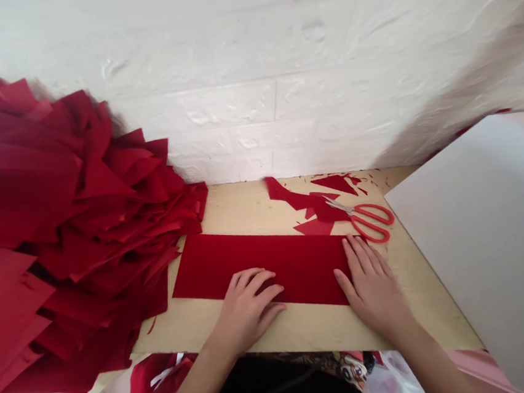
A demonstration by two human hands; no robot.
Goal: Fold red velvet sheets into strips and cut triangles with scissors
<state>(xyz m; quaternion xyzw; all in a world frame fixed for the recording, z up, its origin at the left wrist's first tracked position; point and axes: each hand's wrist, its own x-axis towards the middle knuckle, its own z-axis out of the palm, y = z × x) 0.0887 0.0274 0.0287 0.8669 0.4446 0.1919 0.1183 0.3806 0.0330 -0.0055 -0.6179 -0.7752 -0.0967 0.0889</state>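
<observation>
Head view: left hand [250, 307] and right hand [374, 292] rest loosely spread on a red sheet [303, 266] — orange-handled scissors [357, 214] just beyond.

Dark-red, matte, rect. sheet [304, 273], paper or cloth (couldn't tell), lay flat on pale-yellow, flat tabletop [186, 327], approx. 6 o'clock from view ctr. Long sides ran roughly 9 to 3 o'clock, R end slightly lower; L short edge slanted 1 to 7 o'clock. R end partly hidden.
</observation>
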